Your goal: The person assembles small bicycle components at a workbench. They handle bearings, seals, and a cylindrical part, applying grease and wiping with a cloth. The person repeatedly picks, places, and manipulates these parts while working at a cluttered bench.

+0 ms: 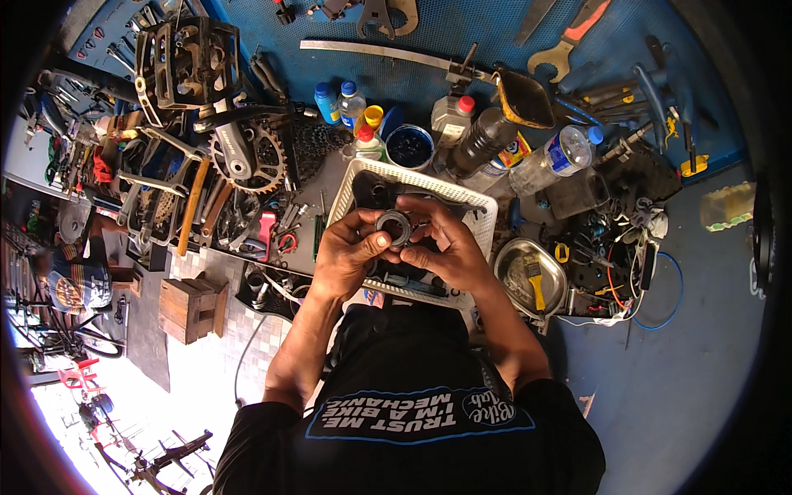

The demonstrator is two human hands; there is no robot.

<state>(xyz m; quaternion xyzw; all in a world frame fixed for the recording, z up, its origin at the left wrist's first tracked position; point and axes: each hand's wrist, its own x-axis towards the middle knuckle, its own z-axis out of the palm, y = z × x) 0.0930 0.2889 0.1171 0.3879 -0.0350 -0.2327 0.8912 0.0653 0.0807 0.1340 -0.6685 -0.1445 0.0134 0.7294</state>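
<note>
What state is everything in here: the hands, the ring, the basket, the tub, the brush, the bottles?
Left hand: pinching the metal ring
Right hand: fingers curled at the ring's right side, exact contact unclear
Metal ring: held up over the basket
White basket: open-topped, parts inside
Tub: uncovered, dark contents
Yellow brush: lying in the metal tray
Large clear bottle: blue cap on
Jug: red cap on

The left hand (340, 260) and right hand (452, 252) cover parts of the metal ring (396, 214) and the middle of the basket (487, 231), whose dark pieces (375, 191) are too shaded to tell. Past the counter's (332, 165) near left corner, glare blurs a bike frame (175, 454). The top edge cuts off a red-handled wrench (571, 43).
</note>
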